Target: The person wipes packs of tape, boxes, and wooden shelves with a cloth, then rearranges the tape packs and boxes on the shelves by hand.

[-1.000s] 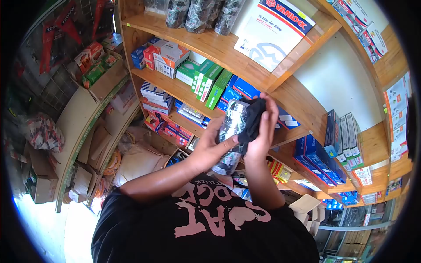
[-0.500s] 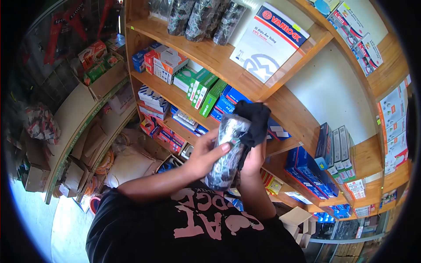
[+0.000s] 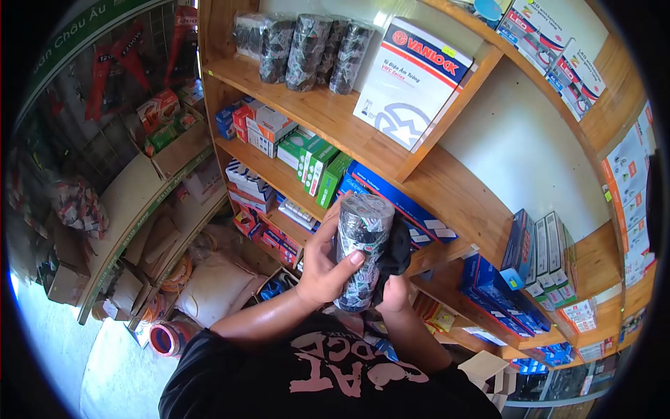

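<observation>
**Wrapped cylinder held between both hands in front of stocked shelving**

The wrapped cylinder (image 3: 364,241) is held off the shelves, nearly upright, its round top end toward the camera. It is dark, under glossy, printed wrapping. The left hand (image 3: 322,272) is clamped on its left side, thumb laid across the near face and fingers reaching around the far side. A black cloth (image 3: 398,248) lies against the cylinder's right side. The right hand (image 3: 394,295) is at the lower right, touching the lower part of the cloth; its fingers are mostly hidden, and whether they are together or apart cannot be told.

Upper shelf (image 3: 317,105): four dark wrapped rolls (image 3: 307,52) stand toward the left end, beside a clear-wrapped packet (image 3: 249,35). A white VANLOCK box (image 3: 412,87) leans near the right end, close to the upright divider.

Shelf below: orange-and-white boxes (image 3: 269,129) sit toward the left end, with green boxes (image 3: 317,164) to their right and a long blue box (image 3: 394,202) beyond, partly hidden by the cylinder and cloth.

Left side: an open carton (image 3: 178,146) with red and green packs stands near the far end of the curved shelf (image 3: 129,188). A pale sack (image 3: 220,286) lies below.
</observation>
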The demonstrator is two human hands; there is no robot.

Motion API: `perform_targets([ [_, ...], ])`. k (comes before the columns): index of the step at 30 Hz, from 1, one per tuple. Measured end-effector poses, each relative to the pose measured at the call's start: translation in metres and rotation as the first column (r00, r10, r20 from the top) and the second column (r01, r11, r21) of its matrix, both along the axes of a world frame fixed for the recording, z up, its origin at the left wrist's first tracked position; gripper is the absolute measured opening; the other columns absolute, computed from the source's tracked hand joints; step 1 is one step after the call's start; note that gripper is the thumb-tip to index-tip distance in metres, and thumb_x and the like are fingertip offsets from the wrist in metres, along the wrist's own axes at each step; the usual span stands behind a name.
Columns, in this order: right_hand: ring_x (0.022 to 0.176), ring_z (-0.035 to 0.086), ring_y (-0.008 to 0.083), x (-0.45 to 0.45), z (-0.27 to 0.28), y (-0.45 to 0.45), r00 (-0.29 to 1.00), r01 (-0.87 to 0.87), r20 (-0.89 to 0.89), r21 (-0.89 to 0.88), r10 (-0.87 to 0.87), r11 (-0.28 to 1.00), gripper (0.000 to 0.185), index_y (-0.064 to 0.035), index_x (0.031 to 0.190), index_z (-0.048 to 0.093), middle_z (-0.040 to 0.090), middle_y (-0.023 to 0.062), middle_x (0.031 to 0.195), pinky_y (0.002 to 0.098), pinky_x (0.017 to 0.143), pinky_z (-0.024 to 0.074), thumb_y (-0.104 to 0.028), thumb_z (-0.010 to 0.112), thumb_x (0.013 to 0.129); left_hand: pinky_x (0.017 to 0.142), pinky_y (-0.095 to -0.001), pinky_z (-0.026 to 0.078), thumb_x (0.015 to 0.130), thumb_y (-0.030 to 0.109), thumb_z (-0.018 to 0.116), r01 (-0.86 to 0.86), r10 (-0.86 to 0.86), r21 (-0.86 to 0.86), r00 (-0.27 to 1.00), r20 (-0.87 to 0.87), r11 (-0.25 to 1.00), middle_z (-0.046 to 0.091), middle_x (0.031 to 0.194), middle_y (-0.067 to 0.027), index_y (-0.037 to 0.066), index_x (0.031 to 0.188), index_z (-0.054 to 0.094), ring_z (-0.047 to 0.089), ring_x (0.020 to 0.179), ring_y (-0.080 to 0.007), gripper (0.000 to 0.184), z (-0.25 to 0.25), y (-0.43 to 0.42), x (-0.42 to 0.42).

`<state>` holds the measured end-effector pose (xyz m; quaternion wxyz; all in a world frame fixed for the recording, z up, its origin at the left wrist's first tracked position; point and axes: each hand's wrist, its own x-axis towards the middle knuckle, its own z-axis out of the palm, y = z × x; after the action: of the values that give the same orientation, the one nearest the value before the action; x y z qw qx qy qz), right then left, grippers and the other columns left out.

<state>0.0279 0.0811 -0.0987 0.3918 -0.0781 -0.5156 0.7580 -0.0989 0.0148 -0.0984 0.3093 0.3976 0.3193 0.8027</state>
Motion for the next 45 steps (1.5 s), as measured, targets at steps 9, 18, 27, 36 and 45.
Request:
perform_targets([
  [9,0.138,0.049,0.0325,0.049,0.009,0.006,0.877,-0.446,-0.416,-0.521,0.24,0.728,0.055,-0.0011,0.151,0.04,0.047,0.016,0.152,0.0476,0.118,0.0359,-0.032,0.037,0.106,0.111,-0.0393,0.039,0.077,0.042,0.089,-0.321,0.442,0.319,0.765,-0.467,0.892,0.054,0.139,-0.0222,-0.012,0.146,0.038,0.054,0.13,-0.0293,0.101,0.043,0.046,-0.022],
  [18,0.122,0.062,0.0314,0.183,-0.038,-0.001,0.968,0.163,-0.108,-0.415,-0.226,0.895,0.061,0.0047,0.142,0.048,0.059,0.0203,0.137,0.0429,0.109,0.0467,-0.024,0.059,0.09,0.1,-0.0383,0.049,0.075,0.014,0.091,-0.615,0.771,0.483,0.377,-0.514,0.623,0.051,0.139,-0.018,0.003,0.152,0.03,0.057,0.122,-0.0276,0.1,0.146,0.139,-0.115],
  [27,0.106,0.069,0.03,0.248,-0.056,-0.032,0.79,0.574,0.052,-0.414,-0.611,0.707,0.066,0.0017,0.138,0.049,0.064,0.0172,0.121,0.0404,0.09,0.059,-0.027,0.064,0.08,0.096,-0.0474,0.044,0.072,0.029,0.091,-0.785,0.749,0.55,-0.175,-0.639,0.285,0.059,0.118,-0.0146,0.013,0.133,0.058,0.058,0.11,-0.0358,0.072,0.127,0.192,-0.179],
  [36,0.131,0.054,0.0318,0.244,-0.078,-0.04,0.795,0.602,0.243,-0.201,-0.556,0.773,0.075,0.0017,0.151,0.038,0.055,0.02,0.141,0.0436,0.112,0.0424,-0.014,0.06,0.081,0.112,-0.0565,0.026,0.075,0.04,0.087,-0.71,0.756,0.692,-0.383,-0.531,0.126,0.046,0.141,-0.0134,0.023,0.135,0.059,0.037,0.134,-0.0407,0.069,0.12,0.218,-0.205],
  [45,0.135,0.05,0.0322,0.211,-0.043,-0.018,0.846,0.533,0.161,-0.239,-0.508,0.812,0.073,-0.0019,0.153,0.035,0.046,0.0196,0.148,0.0441,0.114,0.0408,-0.02,0.061,0.087,0.121,-0.0582,0.014,0.091,0.034,0.074,-0.714,0.726,0.58,-0.147,-0.672,0.392,0.017,0.166,-0.0243,0.018,0.155,0.04,0.012,0.153,-0.0475,0.074,0.079,0.17,-0.191],
])
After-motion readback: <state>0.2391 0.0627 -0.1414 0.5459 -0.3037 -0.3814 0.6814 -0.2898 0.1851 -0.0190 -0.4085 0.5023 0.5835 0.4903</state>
